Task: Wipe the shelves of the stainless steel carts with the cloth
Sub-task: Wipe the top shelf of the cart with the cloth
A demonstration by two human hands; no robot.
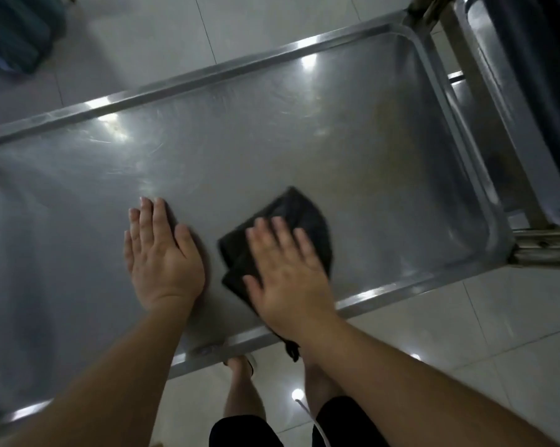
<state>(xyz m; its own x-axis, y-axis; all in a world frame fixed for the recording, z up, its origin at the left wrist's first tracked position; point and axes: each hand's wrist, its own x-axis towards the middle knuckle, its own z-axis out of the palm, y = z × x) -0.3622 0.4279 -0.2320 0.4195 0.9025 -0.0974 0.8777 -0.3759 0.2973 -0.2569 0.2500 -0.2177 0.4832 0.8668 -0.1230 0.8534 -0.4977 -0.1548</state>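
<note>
Lying under the right hand's fingers (273,229), cloth (307,217).

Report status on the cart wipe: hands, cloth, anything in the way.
Right hand flat, pressing dark cloth on top shelf. Left hand flat on steel beside it. Nothing in the way.

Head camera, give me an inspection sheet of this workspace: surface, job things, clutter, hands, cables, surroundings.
Surface: steel cart shelf, raised rim, shiny with light glare and faint streaks.
Job's things: dark cloth lying on the shelf, one corner hanging over the near rim.
Clutter: nothing seen on the shelf.
Hands: left hand flat on bare steel; right hand flat, pressing the cloth.
Cables: thin white cord by the person's leg.
Surroundings: pale tiled floor; second cart at right; dark object on the floor, far left.
</note>
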